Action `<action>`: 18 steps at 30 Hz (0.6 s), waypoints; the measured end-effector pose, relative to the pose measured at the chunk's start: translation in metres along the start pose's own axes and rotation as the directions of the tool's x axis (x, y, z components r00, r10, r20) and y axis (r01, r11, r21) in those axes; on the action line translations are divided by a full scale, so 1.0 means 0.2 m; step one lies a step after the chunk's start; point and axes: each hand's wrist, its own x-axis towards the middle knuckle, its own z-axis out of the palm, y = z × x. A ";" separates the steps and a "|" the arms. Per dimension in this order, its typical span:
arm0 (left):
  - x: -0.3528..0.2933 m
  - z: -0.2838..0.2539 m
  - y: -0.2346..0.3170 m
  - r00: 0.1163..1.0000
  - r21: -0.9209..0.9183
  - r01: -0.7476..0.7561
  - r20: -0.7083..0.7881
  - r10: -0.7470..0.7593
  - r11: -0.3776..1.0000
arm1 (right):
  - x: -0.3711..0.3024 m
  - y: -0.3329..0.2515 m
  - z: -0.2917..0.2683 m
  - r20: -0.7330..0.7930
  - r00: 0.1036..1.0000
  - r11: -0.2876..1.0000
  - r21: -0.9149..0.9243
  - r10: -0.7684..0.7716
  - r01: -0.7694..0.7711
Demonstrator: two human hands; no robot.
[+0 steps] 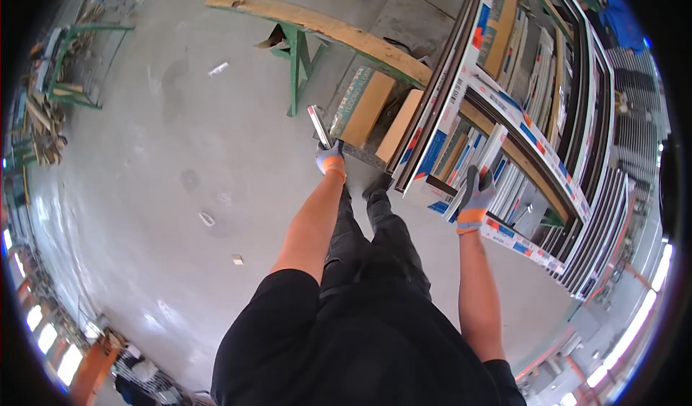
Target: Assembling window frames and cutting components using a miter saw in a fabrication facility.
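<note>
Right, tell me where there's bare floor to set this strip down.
Open concrete floor lies left of the left hand, between the green trestle and the scrap pile. By the right hand it's crowded: stacked window frames, profile strips.

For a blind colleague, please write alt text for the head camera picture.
Seen from above, a person's gloved right hand grips a white plastic profile strip among stacked window frames with protective film. The gloved left hand holds a short metal strip over the grey concrete floor, near a green trestle carrying a wooden plank.
</note>
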 end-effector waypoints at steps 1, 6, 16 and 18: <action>0.17 -0.07 -0.06 0.993 0.012 -0.014 -0.114 0.015 1.000 | -0.04 -0.08 0.13 0.030 0.999 0.997 0.075 0.026 -0.028; 0.00 0.00 0.00 0.988 0.150 0.067 -0.151 -0.044 0.986 | 0.00 -0.03 0.03 0.019 0.999 0.996 -0.075 0.040 -0.038; -0.07 -0.26 -0.12 0.937 -0.438 0.296 0.307 -0.168 0.849 | 0.00 -0.08 0.09 0.050 0.996 0.995 -0.066 -0.075 0.078; -0.07 -0.28 -0.09 0.943 -0.456 0.261 0.308 -0.125 0.851 | 0.00 -0.08 0.08 0.061 0.994 0.995 -0.045 -0.089 0.092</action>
